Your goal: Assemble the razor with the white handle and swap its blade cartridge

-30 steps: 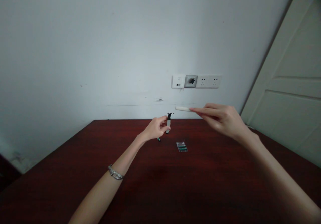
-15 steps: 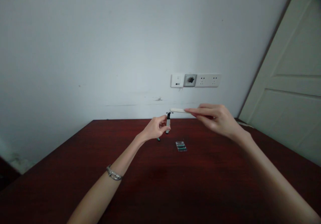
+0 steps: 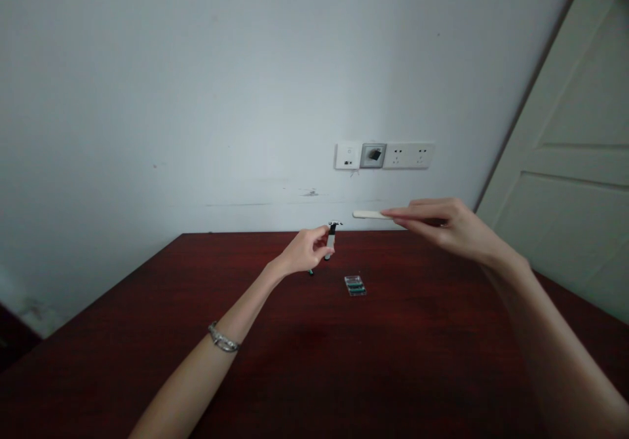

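My left hand [image 3: 307,250], with a bracelet on the wrist, is closed around the grey-and-black handle of a razor [image 3: 331,237]. The razor stands nearly upright, head at the top. Off to the right, my right hand [image 3: 445,221] pinches a slim white stick [image 3: 367,215] by one end; its kind is unclear. The stick lies about level in the air, pointing left, a short gap from the razor's head. On the table below is a small clear case [image 3: 354,286] with green-edged pieces in it. A small dark green piece [image 3: 310,272] lies partly behind my left hand.
The dark red wooden table [image 3: 295,360] reaches back to a pale wall [image 3: 221,98]. Sockets and a switch panel [image 3: 384,156] are set in the wall above its far edge. A light panelled door [image 3: 580,164] stands at the right.
My right hand has moved right with the white stick, drawing it away from the razor's head. The razor has tilted slightly in my left hand, which has stayed nearly in place.
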Motion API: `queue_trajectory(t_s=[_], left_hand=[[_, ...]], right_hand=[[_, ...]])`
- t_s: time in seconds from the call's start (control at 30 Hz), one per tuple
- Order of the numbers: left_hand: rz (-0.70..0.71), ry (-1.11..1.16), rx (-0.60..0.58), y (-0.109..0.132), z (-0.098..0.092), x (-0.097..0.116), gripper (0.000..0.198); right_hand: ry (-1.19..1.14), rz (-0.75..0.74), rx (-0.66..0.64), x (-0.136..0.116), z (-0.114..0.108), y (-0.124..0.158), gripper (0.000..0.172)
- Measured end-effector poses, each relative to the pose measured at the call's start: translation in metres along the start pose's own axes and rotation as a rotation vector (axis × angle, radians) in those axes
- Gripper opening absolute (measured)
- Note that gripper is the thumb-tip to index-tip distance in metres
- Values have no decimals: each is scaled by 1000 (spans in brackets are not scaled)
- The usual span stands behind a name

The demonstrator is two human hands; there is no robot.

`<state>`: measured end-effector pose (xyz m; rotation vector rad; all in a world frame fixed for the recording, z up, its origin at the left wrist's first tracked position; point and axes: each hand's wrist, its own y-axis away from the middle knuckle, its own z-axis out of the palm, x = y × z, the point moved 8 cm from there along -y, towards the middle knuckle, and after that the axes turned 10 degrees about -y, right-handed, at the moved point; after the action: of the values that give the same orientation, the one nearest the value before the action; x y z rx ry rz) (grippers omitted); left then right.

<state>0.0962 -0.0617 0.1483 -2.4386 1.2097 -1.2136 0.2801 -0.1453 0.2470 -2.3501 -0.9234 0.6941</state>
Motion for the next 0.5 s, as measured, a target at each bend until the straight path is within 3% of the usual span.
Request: queue_trajectory(t_s=[0.13,0.5], left_hand=[[36,-140,24,0,1,-3,6],[61,-205,46,-5,5,0,13]], right_hand=[[-114,-36,4,-9,10,1,33],[-56,-96,-126,-6,39,3,33]])
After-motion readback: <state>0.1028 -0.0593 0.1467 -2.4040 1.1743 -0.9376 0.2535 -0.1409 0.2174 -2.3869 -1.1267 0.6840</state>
